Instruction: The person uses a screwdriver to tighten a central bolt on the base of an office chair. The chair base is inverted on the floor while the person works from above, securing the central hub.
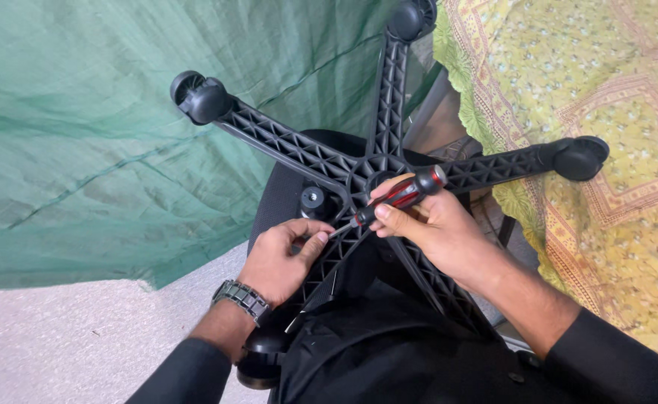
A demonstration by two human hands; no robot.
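The chair base (377, 168) is a black plastic star with ribbed, lattice-pattern arms radiating from a central hub. It lies upturned on the black chair seat (284, 187), in front of the person. Four arms are clearly visible; a further arm runs down toward the person and is partly hidden. Three casters show fully: one at upper left (198, 97), one at top (409, 19), one at right (582, 157). A fourth wheel (261, 359) shows partly at the lower edge.

One screwdriver (400, 196), with a red-and-black handle, is clamped in the right hand (437, 232), fingers closed around the handle; its shaft slants down-left from the hub. The left hand (280, 258) pinches the shaft tip between thumb and fingers. One metal wristwatch (243, 298) sits on the left wrist.

A green cloth (82, 150) hangs at left; a yellow patterned cloth (606, 97) lies at right.
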